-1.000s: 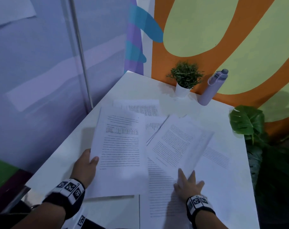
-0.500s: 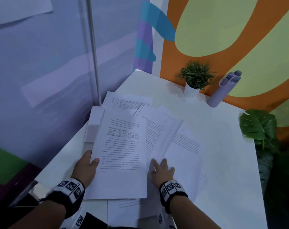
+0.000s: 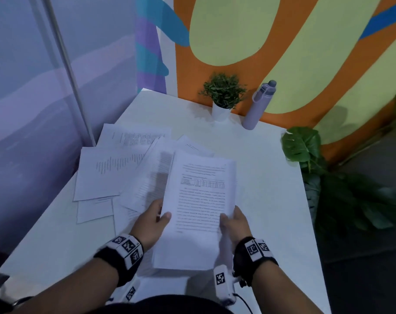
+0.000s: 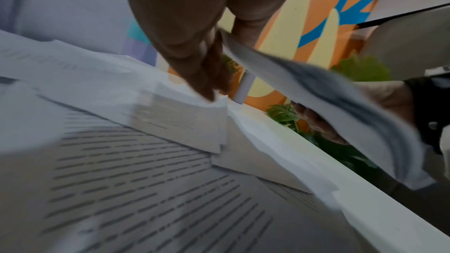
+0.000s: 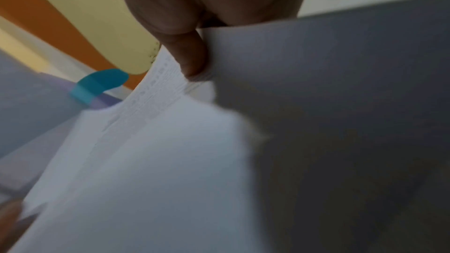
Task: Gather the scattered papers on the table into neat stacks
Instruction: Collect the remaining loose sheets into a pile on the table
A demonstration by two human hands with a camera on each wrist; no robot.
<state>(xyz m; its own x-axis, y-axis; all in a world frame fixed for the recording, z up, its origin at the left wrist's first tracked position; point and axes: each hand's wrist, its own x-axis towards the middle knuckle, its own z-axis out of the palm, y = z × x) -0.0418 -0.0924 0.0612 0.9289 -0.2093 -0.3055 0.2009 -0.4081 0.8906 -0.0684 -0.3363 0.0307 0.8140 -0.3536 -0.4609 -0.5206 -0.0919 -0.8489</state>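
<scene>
A bundle of printed sheets is held up above the white table, between both hands. My left hand pinches its left edge, thumb on top. My right hand grips its right edge, thumb on the page. In the left wrist view the bundle sags between the hands. The right wrist view shows my thumb pressed on the paper. Several loose sheets lie fanned and overlapping on the table's left side, some hanging past its left edge.
A small potted plant and a lilac bottle stand at the table's far edge by the painted wall. A leafy floor plant is close to the right edge. A glass partition with a metal post runs along the left.
My right hand has left the sheets it pressed on the table and now grips the bundle's right edge. The bundle has moved right and is lifted between both hands.
</scene>
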